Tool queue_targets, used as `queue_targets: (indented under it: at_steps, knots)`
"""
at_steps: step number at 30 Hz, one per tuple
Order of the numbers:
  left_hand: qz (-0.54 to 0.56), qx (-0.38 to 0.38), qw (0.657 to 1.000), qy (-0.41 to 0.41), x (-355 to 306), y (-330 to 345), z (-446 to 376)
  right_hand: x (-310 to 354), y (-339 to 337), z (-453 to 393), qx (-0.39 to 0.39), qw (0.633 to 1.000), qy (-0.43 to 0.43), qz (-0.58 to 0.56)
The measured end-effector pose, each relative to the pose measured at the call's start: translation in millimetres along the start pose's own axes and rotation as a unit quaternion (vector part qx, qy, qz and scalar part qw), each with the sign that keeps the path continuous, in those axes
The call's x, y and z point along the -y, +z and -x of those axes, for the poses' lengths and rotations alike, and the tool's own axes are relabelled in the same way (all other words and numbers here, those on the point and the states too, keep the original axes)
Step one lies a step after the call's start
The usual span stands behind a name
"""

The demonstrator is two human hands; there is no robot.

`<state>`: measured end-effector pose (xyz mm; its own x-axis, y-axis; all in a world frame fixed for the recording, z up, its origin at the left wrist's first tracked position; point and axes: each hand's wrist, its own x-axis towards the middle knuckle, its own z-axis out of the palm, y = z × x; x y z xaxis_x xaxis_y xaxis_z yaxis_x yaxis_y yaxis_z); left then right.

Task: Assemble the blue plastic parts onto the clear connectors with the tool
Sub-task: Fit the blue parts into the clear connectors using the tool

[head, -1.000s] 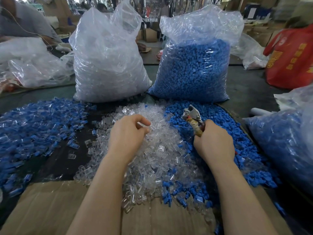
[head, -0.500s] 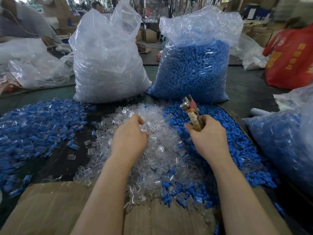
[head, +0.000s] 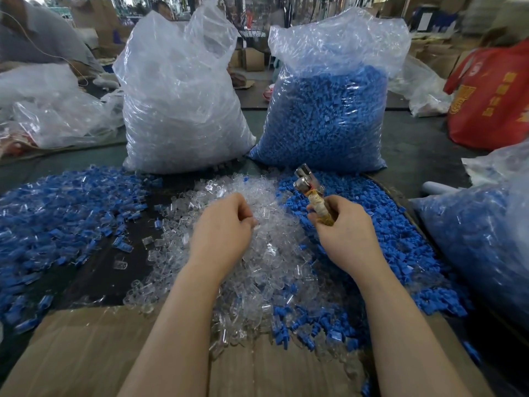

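Observation:
A heap of clear connectors (head: 266,262) lies in the middle of the table, with loose blue parts (head: 400,242) piled to its right. My left hand (head: 221,227) hovers over the clear heap with fingers curled down into it; whether it holds a piece is hidden. My right hand (head: 347,230) grips the taped handles of the metal tool (head: 310,190), whose shiny jaws point up and away. Finished blue-and-clear pieces (head: 57,213) spread over the left side.
A tall bag of clear connectors (head: 183,104) and a bag of blue parts (head: 326,110) stand behind the heaps. Another blue-filled bag (head: 481,239) lies at right, a red bag (head: 492,98) behind it. Cardboard (head: 86,348) covers the near edge. A person sits at far left.
My right hand has lifted the tool off the blue pile and drawn it left toward the centre. My left hand has dipped its fingers into the clear heap.

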<state>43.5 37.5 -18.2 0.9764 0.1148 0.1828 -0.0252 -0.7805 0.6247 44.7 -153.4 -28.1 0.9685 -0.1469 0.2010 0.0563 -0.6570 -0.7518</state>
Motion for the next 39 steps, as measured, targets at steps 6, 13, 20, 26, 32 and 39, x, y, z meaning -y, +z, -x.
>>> queue_targets:
  at_steps: [6,13,20,26,32,39]
  knots:
    - [0.236,-0.012,0.970,-0.058,-6.6,-5.9,-0.7,2.2,-2.2,0.1,-0.022,0.998,-0.004,-0.053]
    - [0.489,0.072,0.863,-0.105,-11.8,-12.4,0.2,3.6,-1.6,3.2,-0.034,0.993,-0.008,-0.117]
    - [0.438,0.057,0.895,-0.061,-20.4,-11.2,3.8,10.0,-4.6,6.4,-0.015,0.982,-0.037,-0.183]
    - [0.381,0.037,0.923,-0.037,-26.6,-6.8,6.2,16.2,-5.2,9.0,-0.017,0.976,-0.059,-0.209]
    - [0.314,-0.018,0.949,-0.004,-29.9,0.1,7.3,22.9,-3.5,12.2,0.000,0.973,-0.091,-0.214]
    - [0.204,-0.055,0.975,0.062,-31.8,1.1,10.6,25.4,0.2,12.4,0.003,0.974,-0.081,-0.214]
